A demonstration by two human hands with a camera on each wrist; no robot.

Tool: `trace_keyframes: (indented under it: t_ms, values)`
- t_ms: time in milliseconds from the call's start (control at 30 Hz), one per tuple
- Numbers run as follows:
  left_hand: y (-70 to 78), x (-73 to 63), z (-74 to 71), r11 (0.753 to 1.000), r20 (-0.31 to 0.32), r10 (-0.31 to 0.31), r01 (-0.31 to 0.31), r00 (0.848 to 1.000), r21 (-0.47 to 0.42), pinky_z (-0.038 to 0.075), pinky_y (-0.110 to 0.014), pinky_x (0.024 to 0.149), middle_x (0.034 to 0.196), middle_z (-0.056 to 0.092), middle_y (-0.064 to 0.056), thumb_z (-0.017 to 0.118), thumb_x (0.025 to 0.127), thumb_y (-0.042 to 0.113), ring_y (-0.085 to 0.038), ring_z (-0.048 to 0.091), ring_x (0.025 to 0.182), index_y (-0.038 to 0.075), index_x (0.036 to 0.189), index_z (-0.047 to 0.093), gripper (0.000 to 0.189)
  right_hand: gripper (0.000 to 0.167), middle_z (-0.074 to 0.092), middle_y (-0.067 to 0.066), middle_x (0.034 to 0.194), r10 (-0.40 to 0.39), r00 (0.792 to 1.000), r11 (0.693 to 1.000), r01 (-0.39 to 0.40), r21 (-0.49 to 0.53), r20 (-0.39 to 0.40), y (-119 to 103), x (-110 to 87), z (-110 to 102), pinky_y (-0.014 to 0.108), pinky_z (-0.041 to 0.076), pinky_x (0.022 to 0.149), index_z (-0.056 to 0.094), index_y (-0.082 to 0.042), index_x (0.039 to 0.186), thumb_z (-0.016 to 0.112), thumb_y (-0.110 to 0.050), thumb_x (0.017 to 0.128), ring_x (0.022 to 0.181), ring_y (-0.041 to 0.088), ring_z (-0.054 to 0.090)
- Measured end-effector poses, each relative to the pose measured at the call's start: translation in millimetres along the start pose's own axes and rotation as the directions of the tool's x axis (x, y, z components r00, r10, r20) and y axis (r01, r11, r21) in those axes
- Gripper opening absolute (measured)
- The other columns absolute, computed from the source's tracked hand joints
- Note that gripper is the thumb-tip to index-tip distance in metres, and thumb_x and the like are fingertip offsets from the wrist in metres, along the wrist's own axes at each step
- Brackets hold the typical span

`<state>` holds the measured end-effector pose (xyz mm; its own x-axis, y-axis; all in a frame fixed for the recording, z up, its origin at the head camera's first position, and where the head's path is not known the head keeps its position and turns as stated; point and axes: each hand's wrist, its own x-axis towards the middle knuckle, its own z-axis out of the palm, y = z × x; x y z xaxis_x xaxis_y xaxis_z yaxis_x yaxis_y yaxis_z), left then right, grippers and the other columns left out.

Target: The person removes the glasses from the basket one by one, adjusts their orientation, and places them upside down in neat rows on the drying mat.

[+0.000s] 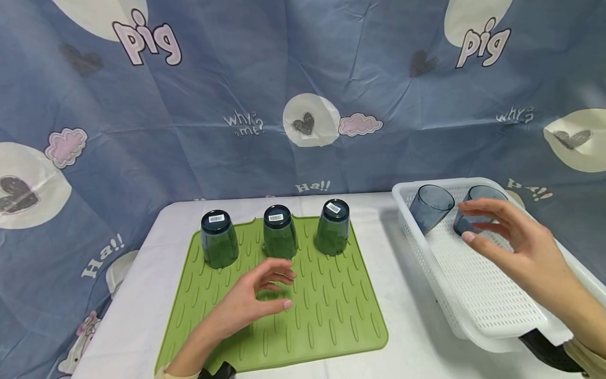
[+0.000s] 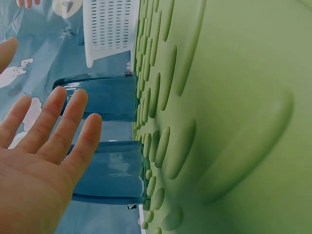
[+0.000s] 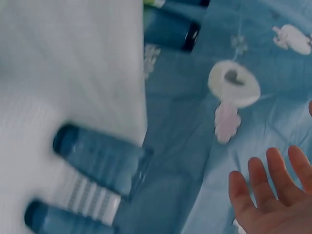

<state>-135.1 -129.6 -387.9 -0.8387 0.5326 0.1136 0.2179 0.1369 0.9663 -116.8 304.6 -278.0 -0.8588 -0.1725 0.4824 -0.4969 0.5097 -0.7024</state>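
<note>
Blue cloth (image 1: 213,79) fills the background, creased, with 1 long horizontal fold. Prints: 2 "pig" words (image 1: 147,38) up top, 3 "Ha!!" (image 1: 312,186) lower down, 1 "why me?" (image 1: 243,123), 2 pink clouds (image 1: 66,148), cream circles (image 1: 289,113), some with grey hearts. White figure (image 1: 80,347) with pink bits, bottom left. White table (image 1: 402,316), back edge along cloth, back left corner rounded; cloth continues below tabletop level at left. Light soft, fairly even; pale sheen on cloth at far right. Both wrist views: cloth looks darker, tealer.
</note>
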Motion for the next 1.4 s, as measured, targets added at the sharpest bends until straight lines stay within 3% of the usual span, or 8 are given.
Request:
trace_keyframes:
  t_ms: [300, 467, 600, 700, 933, 1067, 1233, 1400]
  values:
    - [0.5, -0.1, 1.0, 1.000, -0.006, 0.004, -0.004, 1.000, -0.013, 0.044, -0.056, 0.100, 0.132, 0.054, -0.009, 0.077, 0.085, 0.010, -0.032, 0.054, 0.121, 0.023, 0.135, 0.052, 0.057, 0.051, 0.052, -0.013, 0.124, 0.117, 0.993, 0.956, -0.112, -0.271, 0.002, 40.0, 26.6, -38.3, 0.002, 0.036, 0.085, 0.052, -0.012, 0.136, 0.074, -0.009, 0.089, 0.110, -0.006, 0.047]
    - [0.4, -0.4, 1.2, 1.000, -0.010, 0.005, -0.005, 1.000, -0.004, 0.044, -0.054, 0.100, 0.130, 0.055, -0.003, 0.077, 0.085, 0.007, -0.028, 0.054, 0.120, 0.024, 0.134, 0.053, 0.057, 0.054, 0.052, -0.003, 0.128, 0.151, 0.988, 0.921, -0.137, -0.365, 0.011, 65.3, 34.0, -52.2, 0.000, 0.031, 0.083, 0.050, -0.013, 0.138, 0.075, -0.020, 0.090, 0.108, -0.005, 0.045]
    - [0.2, -0.9, 1.5, 1.000, -0.005, 0.008, -0.008, 1.000, 0.010, 0.045, -0.054, 0.100, 0.130, 0.055, -0.004, 0.075, 0.087, 0.010, -0.029, 0.055, 0.120, 0.023, 0.134, 0.053, 0.053, 0.062, 0.046, 0.017, 0.137, 0.247, 0.969, 0.889, -0.218, -0.403, 0.021, 85.8, 38.2, -58.2, 0.037, 0.039, 0.101, 0.044, -0.010, 0.142, 0.073, -0.029, 0.091, 0.120, 0.030, 0.046]
    - [-0.3, -1.3, 1.8, 1.000, 0.003, 0.017, -0.017, 1.000, 0.014, 0.045, -0.054, 0.100, 0.130, 0.055, -0.009, 0.073, 0.089, 0.010, -0.033, 0.055, 0.119, 0.021, 0.133, 0.053, 0.050, 0.069, 0.038, 0.025, 0.145, 0.309, 0.950, 0.872, -0.268, -0.408, 0.037, 102.4, 40.3, -60.9, 0.068, 0.032, 0.091, 0.038, -0.007, 0.146, 0.072, -0.033, 0.091, 0.121, 0.054, 0.038]
    - [-2.9, -1.4, 5.2, 1.000, 0.041, 0.016, -0.016, 0.999, 0.006, 0.045, -0.051, 0.100, 0.129, 0.055, -0.016, 0.073, 0.089, 0.010, -0.035, 0.055, 0.118, 0.020, 0.132, 0.054, 0.048, 0.082, 0.024, 0.032, 0.151, 0.333, 0.941, 0.898, -0.298, -0.324, 0.057, 142.6, 45.2, -63.3, 0.071, 0.024, 0.101, 0.024, 0.001, 0.152, 0.072, -0.026, 0.092, 0.134, 0.055, 0.022]
    - [-4.6, -1.5, 7.1, 1.000, 0.050, 0.009, -0.009, 0.999, 0.005, 0.046, -0.049, 0.100, 0.129, 0.055, -0.015, 0.073, 0.089, 0.008, -0.035, 0.054, 0.119, 0.021, 0.132, 0.054, 0.049, 0.096, 0.007, 0.030, 0.158, 0.407, 0.909, 0.891, -0.375, -0.256, 0.086, 161.6, 46.6, -62.8, 0.076, 0.019, 0.099, 0.007, -0.002, 0.156, 0.072, -0.029, 0.091, 0.140, 0.055, 0.008]
    - [-5.3, -0.9, 9.1, 1.000, 0.056, -0.005, 0.005, 0.998, 0.007, 0.046, -0.049, 0.100, 0.129, 0.057, -0.012, 0.073, 0.088, 0.010, -0.033, 0.055, 0.118, 0.022, 0.131, 0.055, 0.048, 0.100, 0.007, 0.030, 0.159, 0.472, 0.873, 0.874, -0.444, -0.198, 0.123, 176.2, 47.9, -59.0, 0.066, 0.030, 0.097, -0.001, -0.004, 0.157, 0.071, -0.030, 0.092, 0.140, 0.053, 0.012]
    - [-5.4, -0.8, 11.8, 1.000, 0.060, -0.026, 0.025, 0.998, 0.015, 0.046, -0.049, 0.101, 0.128, 0.058, -0.011, 0.074, 0.088, 0.011, -0.029, 0.055, 0.118, 0.023, 0.130, 0.055, 0.048, 0.100, 0.019, 0.035, 0.153, 0.485, 0.867, 0.865, -0.457, -0.208, 0.111, 184.0, 46.0, -56.5, 0.016, 0.044, 0.079, 0.000, 0.002, 0.155, 0.071, -0.028, 0.092, 0.135, 0.050, 0.026]
